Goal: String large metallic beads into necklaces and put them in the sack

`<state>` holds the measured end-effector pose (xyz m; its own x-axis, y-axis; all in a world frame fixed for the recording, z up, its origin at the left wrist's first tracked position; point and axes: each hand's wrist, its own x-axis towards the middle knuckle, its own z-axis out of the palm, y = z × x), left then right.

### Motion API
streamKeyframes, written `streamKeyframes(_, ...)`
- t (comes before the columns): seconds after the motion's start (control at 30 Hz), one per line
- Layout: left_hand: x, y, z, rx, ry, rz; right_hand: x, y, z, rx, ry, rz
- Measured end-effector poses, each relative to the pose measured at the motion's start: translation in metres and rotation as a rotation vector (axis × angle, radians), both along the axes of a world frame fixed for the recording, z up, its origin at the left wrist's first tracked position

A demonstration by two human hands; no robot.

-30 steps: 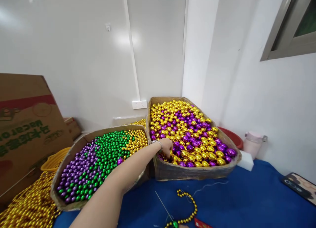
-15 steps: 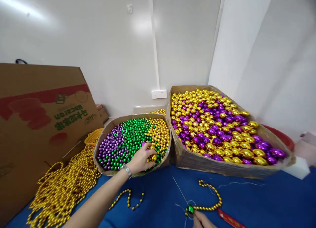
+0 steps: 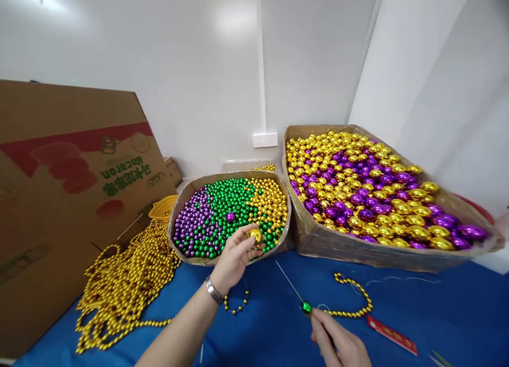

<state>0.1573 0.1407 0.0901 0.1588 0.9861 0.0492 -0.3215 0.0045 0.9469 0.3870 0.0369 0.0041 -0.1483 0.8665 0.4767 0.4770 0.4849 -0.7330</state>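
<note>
Likely light and slick, the gold bead [image 3: 255, 234] is pinched at its sides by the left hand [image 3: 234, 258], the needle [image 3: 289, 283] by the right hand [image 3: 338, 343].

I face glossy white walls [image 3: 167, 64] that meet in a corner on my right, with bright glare high on them. A white socket [image 3: 264, 140] sits low. Blue cloth covers my bench [image 3: 445, 314].

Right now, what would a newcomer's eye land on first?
The shiny colour: a large cardboard box at right heaped with gold and purple balls, and a smaller box mid-table holding purple, green and gold beads. Gold bead strands pile on the blue cloth at left. In front, the left hand pinches a gold bead; the right hand holds a needle carrying a green bead.
</note>
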Motion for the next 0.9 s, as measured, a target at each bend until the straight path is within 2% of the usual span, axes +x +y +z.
streamKeyframes(0.1,0.006,-0.018,-0.005,-0.196,-0.284,-0.084,-0.006,0.0,0.002,0.089,-0.068,0.002)
streamKeyframes(0.27,0.009,-0.033,-0.02,-0.307,-0.442,-0.07,-0.009,-0.002,0.006,0.192,-0.175,-0.026)
streamKeyframes(0.37,0.01,-0.038,-0.024,-0.303,-0.453,-0.028,-0.008,-0.004,0.006,0.217,-0.221,-0.017)
streamKeyframes(0.53,0.012,-0.045,-0.02,-0.284,-0.419,-0.006,-0.007,-0.005,0.002,0.264,-0.28,-0.016)
streamKeyframes(0.7,0.02,-0.056,-0.023,-0.114,-0.27,0.046,-0.008,-0.003,0.0,0.308,-0.28,-0.046)
streamKeyframes(0.77,0.024,-0.061,-0.026,-0.068,-0.228,0.048,-0.009,-0.002,0.001,0.249,-0.263,-0.038)
streamKeyframes(0.9,0.027,-0.067,-0.032,-0.141,-0.278,-0.003,-0.01,-0.004,0.003,0.069,-0.225,0.002)
